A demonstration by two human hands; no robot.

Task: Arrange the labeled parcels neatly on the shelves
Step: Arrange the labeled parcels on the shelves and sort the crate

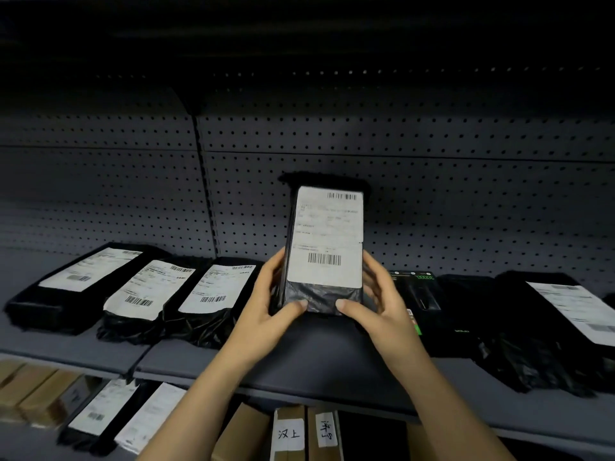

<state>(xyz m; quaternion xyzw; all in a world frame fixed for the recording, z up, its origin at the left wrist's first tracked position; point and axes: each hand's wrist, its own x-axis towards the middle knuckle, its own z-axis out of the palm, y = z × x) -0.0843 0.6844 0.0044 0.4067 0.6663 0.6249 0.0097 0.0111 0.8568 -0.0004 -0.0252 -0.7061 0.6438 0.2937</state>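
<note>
A black-wrapped parcel (324, 241) with a white barcode label stands tilted up over the middle of the grey shelf (299, 364). My left hand (273, 301) grips its lower left side, thumb across the bottom front. My right hand (376, 297) grips the lower right side the same way. Three labeled black parcels lie side by side to the left: a flat one (83, 281), a second (146, 294) and a third (213, 294). To the right lie a black printed box (422, 301) and a large black bag with a label (549, 324).
A perforated grey back panel (432, 207) closes the shelf behind, and a dark shelf hangs overhead. On the lower shelf are brown cartons (33, 390), two labeled black parcels (109, 414) and cardboard boxes with handwritten tags (299, 430).
</note>
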